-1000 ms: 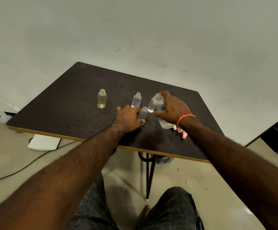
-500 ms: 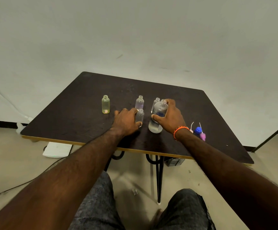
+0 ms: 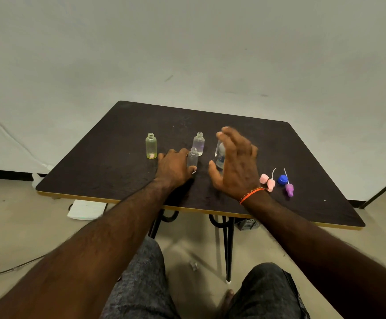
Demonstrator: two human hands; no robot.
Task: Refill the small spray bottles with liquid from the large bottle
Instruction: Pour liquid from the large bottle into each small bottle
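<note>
The left hand (image 3: 174, 168) grips 1 uncapped small bottle (image 3: 192, 157) on the table (image 3: 109, 157), while the right hand (image 3: 237, 162), fingers spread and holding nothing, hovers beside the large bottle (image 3: 220, 155), which a careless brush could topple and spill.

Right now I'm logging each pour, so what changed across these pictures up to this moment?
The right hand tipped the large bottle back upright, set it on the table and let go; its fingers are now spread. The left hand kept holding the small clear bottle. The yellow bottle, the other small bottle and the spray caps stayed put.
</note>
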